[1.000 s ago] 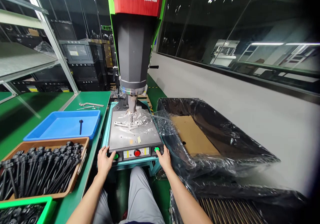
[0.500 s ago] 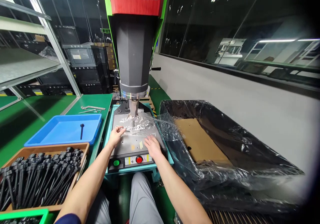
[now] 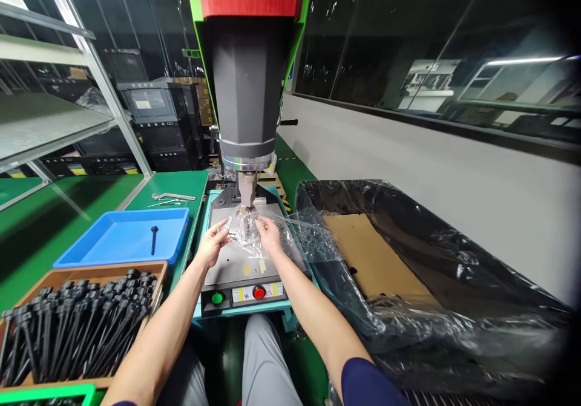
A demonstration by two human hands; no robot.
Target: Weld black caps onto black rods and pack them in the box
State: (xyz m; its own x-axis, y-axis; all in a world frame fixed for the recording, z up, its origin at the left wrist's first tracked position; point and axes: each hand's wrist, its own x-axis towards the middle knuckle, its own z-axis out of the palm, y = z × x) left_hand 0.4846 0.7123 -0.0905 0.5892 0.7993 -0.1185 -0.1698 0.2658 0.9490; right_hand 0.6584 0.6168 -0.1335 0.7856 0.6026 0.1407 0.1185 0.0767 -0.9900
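A press machine point(image 3: 247, 91) with a grey head and a metal tip stands over its steel work plate point(image 3: 236, 259). Crinkled clear plastic film point(image 3: 245, 227) lies on the plate under the tip. My left hand point(image 3: 212, 244) pinches the film's left edge. My right hand point(image 3: 269, 235) grips the film on the right side, just below the tip. A green button point(image 3: 217, 297) and a red button point(image 3: 259, 292) sit on the front panel, with neither hand on them.
A blue tray point(image 3: 122, 236) holding one black bolt point(image 3: 154, 239) lies to the left. Nearer, a brown tray point(image 3: 157, 270) is full of several black bolts. A large box lined with black plastic point(image 3: 408, 273) stands to the right. Wrenches point(image 3: 172, 198) lie on the green bench.
My hands left the two green buttons, moved up onto the plate and closed on the plastic film under the press tip. The view shifted slightly.
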